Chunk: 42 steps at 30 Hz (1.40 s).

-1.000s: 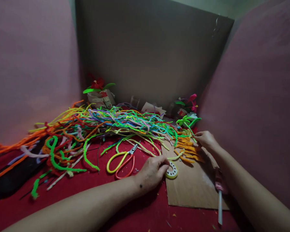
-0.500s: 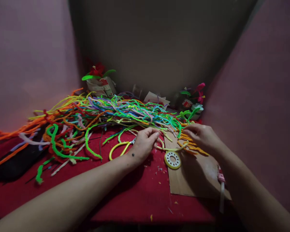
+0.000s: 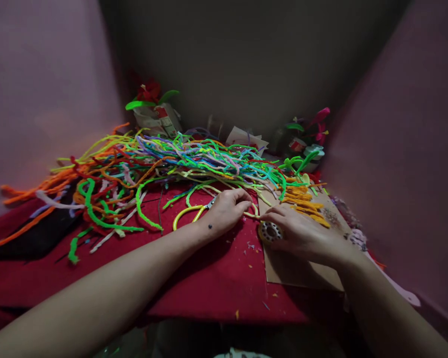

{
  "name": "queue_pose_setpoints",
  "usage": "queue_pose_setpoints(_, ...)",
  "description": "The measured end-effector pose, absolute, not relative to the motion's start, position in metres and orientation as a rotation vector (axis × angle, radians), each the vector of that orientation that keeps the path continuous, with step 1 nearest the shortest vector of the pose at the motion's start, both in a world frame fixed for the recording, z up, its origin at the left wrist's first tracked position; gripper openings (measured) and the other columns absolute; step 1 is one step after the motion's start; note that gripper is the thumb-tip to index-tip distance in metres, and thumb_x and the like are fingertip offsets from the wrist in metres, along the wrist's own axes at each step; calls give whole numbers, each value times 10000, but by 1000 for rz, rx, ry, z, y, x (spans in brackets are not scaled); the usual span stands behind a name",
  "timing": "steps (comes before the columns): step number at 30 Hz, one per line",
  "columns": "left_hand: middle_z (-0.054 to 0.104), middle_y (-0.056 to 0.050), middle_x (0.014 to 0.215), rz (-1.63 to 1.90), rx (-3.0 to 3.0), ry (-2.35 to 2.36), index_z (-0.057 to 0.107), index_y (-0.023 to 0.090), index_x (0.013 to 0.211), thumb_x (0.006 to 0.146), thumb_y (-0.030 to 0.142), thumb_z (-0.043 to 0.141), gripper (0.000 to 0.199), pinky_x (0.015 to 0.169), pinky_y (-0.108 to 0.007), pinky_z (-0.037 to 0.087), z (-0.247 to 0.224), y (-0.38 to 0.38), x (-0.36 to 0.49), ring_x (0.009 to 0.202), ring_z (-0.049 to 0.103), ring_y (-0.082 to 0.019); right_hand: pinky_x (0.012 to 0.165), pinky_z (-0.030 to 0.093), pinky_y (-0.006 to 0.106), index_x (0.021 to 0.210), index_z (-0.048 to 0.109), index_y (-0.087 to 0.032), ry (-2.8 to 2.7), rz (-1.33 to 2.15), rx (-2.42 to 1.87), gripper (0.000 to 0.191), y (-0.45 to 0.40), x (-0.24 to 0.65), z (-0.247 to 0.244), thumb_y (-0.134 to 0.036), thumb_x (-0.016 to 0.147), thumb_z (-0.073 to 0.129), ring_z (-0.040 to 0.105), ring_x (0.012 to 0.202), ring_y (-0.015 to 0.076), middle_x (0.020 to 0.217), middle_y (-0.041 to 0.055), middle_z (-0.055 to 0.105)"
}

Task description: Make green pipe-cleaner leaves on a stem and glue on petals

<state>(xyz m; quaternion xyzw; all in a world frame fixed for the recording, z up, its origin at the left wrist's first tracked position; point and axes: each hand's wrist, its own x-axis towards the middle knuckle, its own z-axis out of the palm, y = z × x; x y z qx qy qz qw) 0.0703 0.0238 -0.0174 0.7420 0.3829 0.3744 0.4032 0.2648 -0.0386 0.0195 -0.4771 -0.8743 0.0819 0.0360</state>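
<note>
A pale yellow pipe cleaner runs between my two hands, bent into a small loop near the left fingers. My left hand pinches one part of it, just right of the yellow-handled scissors. With fingers closed, my right hand grips the other end, above a yellow tape roll that it partly covers. Beneath the right hand lies a sheet of cardboard. Orange pipe-cleaner pieces rest on its far part.
A big heap of multicoloured pipe cleaners stretches across the back of the red-covered table. Behind it stand a red flower at left and a pink flower at right. A black item lies at far left.
My right hand has moved left and down, from beside the orange pieces to over the tape roll, close to my left hand. The camera view has shifted slightly.
</note>
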Motion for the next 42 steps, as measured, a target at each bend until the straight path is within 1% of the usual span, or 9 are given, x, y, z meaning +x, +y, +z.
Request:
queue_pose_setpoints(8,626,-14,685,907,1975,1087,632,149,740,772,160,472,164,601,-227,416,-20,27,68,623,545,-120,826,455,331,1136,564,-266,-2661,284,-1374,344,-39,265,18,-227,795,570,559,944,200,1121,64,568)
queue_pose_setpoints(14,665,-29,795,827,2150,1154,648,164,795,770,128,477,176,733,-272,442,-23,31,67,746,591,-151,813,472,351,1173,521,-251,-2617,224,-1440,394,-43,271,19,-219,783,562,550,983,225,1136,89,544)
queue_pose_setpoints(19,634,-40,846,784,2353,1162,630,166,776,762,107,492,151,742,-267,441,-26,32,65,803,572,-158,824,474,368,1173,480,-239,-2617,223,-1520,363,-51,275,20,-225,812,507,546,1008,231,1196,109,495)
queue_pose_setpoints(25,586,-69,906,504,2670,1239,639,170,802,821,156,466,175,749,-287,438,-24,30,62,869,528,-183,796,493,374,1203,465,-269,-2585,226,-1547,488,-57,278,18,-278,741,623,571,988,247,1226,106,489)
queue_pose_setpoints(27,582,-73,884,436,2746,1262,634,170,790,838,155,445,196,737,-289,438,-23,31,61,852,514,-184,795,495,377,1183,488,-257,-2560,203,-1537,454,-57,278,20,-300,751,621,574,991,248,1223,108,502)
queue_pose_setpoints(29,582,-74,863,424,2781,1299,626,172,792,848,139,422,213,727,-289,438,-21,31,60,836,509,-183,801,492,372,1147,519,-235,-2526,161,-1523,347,-56,278,23,-304,809,557,580,986,239,1187,111,536)
queue_pose_setpoints(32,591,-85,863,440,2829,1349,616,167,811,862,130,403,223,716,-298,438,-15,32,59,834,516,-195,757,494,353,1111,543,-210,-2479,76,-1528,265,-52,279,27,-272,865,467,606,911,217,1114,110,578)
queue_pose_setpoints(36,609,-102,863,446,2886,1439,614,145,831,864,124,401,216,712,-312,429,-7,39,51,828,547,-210,706,485,357,1071,558,-198,-2485,-16,-1571,232,-48,278,28,-248,881,435,623,843,217,1071,105,597)
queue_pose_setpoints(42,609,-79,760,494,2874,1598,603,144,886,869,130,373,232,611,-264,403,8,40,40,690,562,-175,695,484,351,1027,582,-196,-2465,-26,-1545,213,-49,267,35,-260,874,448,630,837,222,1037,97,625)
